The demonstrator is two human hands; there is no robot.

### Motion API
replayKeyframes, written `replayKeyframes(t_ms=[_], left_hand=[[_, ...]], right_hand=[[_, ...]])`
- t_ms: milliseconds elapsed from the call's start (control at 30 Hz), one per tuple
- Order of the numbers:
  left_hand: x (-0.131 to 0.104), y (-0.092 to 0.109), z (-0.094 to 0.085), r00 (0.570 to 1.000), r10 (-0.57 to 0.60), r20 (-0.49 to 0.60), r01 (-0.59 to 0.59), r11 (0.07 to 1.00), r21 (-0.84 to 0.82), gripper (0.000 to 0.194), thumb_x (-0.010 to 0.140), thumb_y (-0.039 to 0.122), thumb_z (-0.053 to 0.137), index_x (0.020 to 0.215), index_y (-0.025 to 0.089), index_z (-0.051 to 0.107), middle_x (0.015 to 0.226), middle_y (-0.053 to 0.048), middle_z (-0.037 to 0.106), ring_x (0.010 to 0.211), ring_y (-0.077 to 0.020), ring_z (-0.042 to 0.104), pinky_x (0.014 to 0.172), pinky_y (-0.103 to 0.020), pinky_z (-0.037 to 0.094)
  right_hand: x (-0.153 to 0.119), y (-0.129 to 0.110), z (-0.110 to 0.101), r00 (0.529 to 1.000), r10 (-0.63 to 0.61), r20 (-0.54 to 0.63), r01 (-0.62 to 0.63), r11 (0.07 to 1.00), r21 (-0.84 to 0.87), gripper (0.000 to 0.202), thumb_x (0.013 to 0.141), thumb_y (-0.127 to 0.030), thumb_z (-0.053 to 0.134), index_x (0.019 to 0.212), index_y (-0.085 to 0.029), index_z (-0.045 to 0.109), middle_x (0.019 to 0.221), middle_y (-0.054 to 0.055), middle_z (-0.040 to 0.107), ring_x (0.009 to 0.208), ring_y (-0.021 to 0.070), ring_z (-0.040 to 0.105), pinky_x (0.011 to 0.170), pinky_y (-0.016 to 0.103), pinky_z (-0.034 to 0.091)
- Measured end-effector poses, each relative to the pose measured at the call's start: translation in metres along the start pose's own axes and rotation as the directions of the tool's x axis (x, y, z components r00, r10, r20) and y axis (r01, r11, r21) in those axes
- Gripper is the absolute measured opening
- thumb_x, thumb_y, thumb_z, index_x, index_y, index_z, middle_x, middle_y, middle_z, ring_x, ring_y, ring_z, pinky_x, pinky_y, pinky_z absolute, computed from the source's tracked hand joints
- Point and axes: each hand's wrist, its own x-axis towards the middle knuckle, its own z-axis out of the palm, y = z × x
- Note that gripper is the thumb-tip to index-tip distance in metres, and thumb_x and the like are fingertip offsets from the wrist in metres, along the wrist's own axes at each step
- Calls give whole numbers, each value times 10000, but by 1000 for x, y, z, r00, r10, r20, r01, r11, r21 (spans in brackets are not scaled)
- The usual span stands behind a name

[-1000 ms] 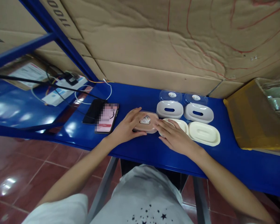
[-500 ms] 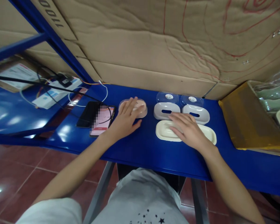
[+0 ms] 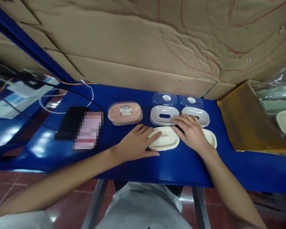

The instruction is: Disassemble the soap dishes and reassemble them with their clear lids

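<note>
My left hand (image 3: 138,143) lies over the left end of a shallow cream oval dish (image 3: 166,141), fingers spread and thumb on the table beside it. Fingers stretched, my right hand (image 3: 190,130) rests between that dish and the white slotted trays, partly covering a second cream dish (image 3: 210,138). Behind are a left white oval tray (image 3: 157,116) with a dark slot and a right white tray (image 3: 203,117), its slot partly hidden by my fingers. Two clear lids with round stickers, a left lid (image 3: 158,99) and a right lid (image 3: 197,102), lie farther back.
A closed peach soap box (image 3: 113,114) with a clear lid sits left of the trays. Farther left are a phone (image 3: 88,130), a black flat object (image 3: 68,122) and cables. An opened cardboard box (image 3: 248,121) with dishes stands right. Cardboard (image 3: 133,41) lines the back.
My left hand has come off the peach soap box and moved right and nearer, onto the left cream dish. My right hand stays near the trays. The camera view has shifted.
</note>
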Motion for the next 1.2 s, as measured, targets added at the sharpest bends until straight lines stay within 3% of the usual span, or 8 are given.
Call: replayKeyframes(t_ms=[100, 267, 467, 667, 833, 1033, 1200], left_hand=[[-7, -6, 0, 1000, -19, 9, 19, 1000, -4, 795, 965, 713, 703, 1506, 151, 550, 1220, -176, 717, 1102, -357, 711, 1022, -525, 551], [-13, -14, 5, 995, -98, -1, 95, 970, -223, 848, 941, 661, 774, 1588, 217, 451, 1388, -173, 650, 1264, -372, 668, 1120, -545, 540], [-18, -18, 12, 949, -313, -40, 274, 881, -385, 935, 975, 464, 797, 1693, 247, 239, 1520, -210, 550, 1432, -426, 578, 1173, -638, 530], [-18, -16, 19, 924, -367, -110, 294, 863, -412, 1079, 991, 451, 781, 1751, 310, 29, 1703, -254, 379, 1586, -448, 440, 1215, -652, 506], [-17, -19, 17, 927, -370, -55, 308, 838, -450, 1058, 987, 453, 785, 1763, 337, 74, 1714, -241, 388, 1599, -435, 429, 1241, -661, 473], [-20, -21, 17, 956, -292, -30, 259, 888, -379, 1069, 943, 439, 838, 1759, 290, 164, 1778, -282, 259, 1646, -469, 317, 1257, -695, 428], [-20, -25, 16, 962, -268, -48, 231, 897, -377, 958, 1001, 402, 775, 1752, 235, 204, 1744, -276, 349, 1624, -444, 377, 1272, -664, 427]], right_hand=[[0, 1, 1, 1000, -4, 29, 4, 1000, -6, 336, 1120, -389, 574, 1387, -230, 703, 1306, 110, 783, 1245, 325, 679, 1063, 512, 452], [-1, 3, 1, 1000, 12, -10, -12, 1000, 4, 270, 1097, -300, 607, 1321, -291, 757, 1241, 77, 799, 1207, 310, 685, 1032, 498, 487], [2, -6, -10, 998, 38, -54, -24, 972, 235, 252, 1078, -261, 646, 1300, -275, 763, 1173, 90, 783, 1110, 276, 718, 995, 474, 575], [0, -20, -10, 997, -73, 11, 65, 941, 333, 367, 1069, -216, 648, 1421, -304, 703, 1257, 85, 773, 1197, 269, 716, 1068, 500, 600], [0, -32, -14, 988, -151, 37, 133, 943, 305, 372, 1077, -187, 623, 1426, -292, 695, 1251, 82, 784, 1205, 270, 723, 1021, 483, 630], [1, -32, -22, 979, -182, 89, 154, 953, 260, 308, 1073, -132, 609, 1354, -215, 705, 1274, 96, 775, 1221, 266, 697, 1038, 463, 606], [0, -32, -25, 972, -207, 112, 172, 950, 260, 312, 1058, -94, 604, 1340, -179, 708, 1271, 105, 783, 1227, 262, 693, 1068, 449, 588]])
